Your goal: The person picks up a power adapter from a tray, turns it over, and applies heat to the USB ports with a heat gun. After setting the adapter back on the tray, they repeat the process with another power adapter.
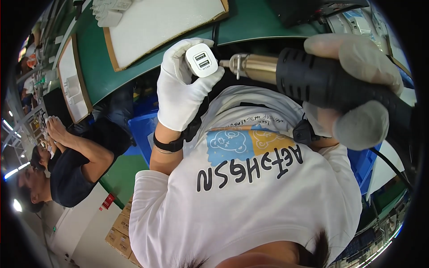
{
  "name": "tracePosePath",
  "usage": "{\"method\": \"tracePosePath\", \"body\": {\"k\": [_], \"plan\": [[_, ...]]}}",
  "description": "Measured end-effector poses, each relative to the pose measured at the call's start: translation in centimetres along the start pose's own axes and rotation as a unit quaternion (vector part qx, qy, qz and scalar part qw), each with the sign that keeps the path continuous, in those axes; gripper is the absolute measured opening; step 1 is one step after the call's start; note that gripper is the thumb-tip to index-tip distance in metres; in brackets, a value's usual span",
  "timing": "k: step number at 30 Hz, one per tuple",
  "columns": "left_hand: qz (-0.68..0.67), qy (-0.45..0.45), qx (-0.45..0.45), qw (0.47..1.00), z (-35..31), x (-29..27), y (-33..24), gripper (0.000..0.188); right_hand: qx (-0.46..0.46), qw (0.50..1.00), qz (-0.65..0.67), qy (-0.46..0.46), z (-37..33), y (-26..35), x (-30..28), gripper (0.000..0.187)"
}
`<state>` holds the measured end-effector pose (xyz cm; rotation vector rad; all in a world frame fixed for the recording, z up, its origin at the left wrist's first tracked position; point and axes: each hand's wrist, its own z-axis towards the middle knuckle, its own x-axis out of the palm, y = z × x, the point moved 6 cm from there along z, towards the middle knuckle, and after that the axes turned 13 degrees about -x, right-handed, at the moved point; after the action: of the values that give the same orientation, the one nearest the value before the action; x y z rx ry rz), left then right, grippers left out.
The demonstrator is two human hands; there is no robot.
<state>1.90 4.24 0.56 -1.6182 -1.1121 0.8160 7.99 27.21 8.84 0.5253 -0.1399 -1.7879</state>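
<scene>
My left hand (181, 96), in a white glove, grips a small white USB charger (199, 70) between thumb and fingers. Two USB sockets on the charger's end face show. My right hand (367, 67), also gloved, is wrapped round the black body of a hot-air gun (308, 78). The gun's metal nozzle points left, its narrow tip close beside the charger's right edge. Whether the tip touches the charger I cannot tell. Both hands are above my lap, at the near edge of the green worktable (96, 56).
On the table lies a cardboard tray (156, 31) lined in white, with several white plastic pieces (109, 11) at its far left. A co-worker (82, 165) sits at left. Blue bins (142, 134) flank me. A black cable (393, 165) hangs at right.
</scene>
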Motion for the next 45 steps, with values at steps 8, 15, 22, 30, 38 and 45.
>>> {"method": "tracePosePath", "body": {"k": [8, 15, 22, 30, 38, 45], "plan": [[0.014, -0.011, 0.003, 1.000, 0.3, -0.4, 0.0, 0.054, -0.013, 0.999, 0.010, 0.034, 1.1, -0.6, 2.4, 0.057], [-0.019, 0.003, 0.013, 1.000, 0.7, -0.9, 0.4, 0.054, 0.010, 0.999, -0.041, 0.034, 1.1, -0.4, 3.0, 0.057], [0.022, -0.018, 0.003, 1.000, 1.0, -1.1, 0.1, 0.053, 0.034, 0.995, -0.088, 0.037, 1.1, -0.8, 3.0, 0.057], [0.010, -0.023, 0.015, 1.000, 1.2, -1.3, 0.3, 0.053, -0.035, 0.998, 0.034, 0.034, 1.2, -2.5, 2.5, 0.056], [0.010, -0.020, 0.011, 1.000, 1.4, -1.4, 0.5, 0.054, -0.003, 0.996, 0.026, 0.082, 1.4, -1.6, 1.9, 0.053], [0.017, -0.028, 0.030, 0.999, 1.5, -1.3, 0.5, 0.054, 0.028, 0.987, 0.029, 0.152, 2.1, -2.2, 2.5, 0.054]]}}
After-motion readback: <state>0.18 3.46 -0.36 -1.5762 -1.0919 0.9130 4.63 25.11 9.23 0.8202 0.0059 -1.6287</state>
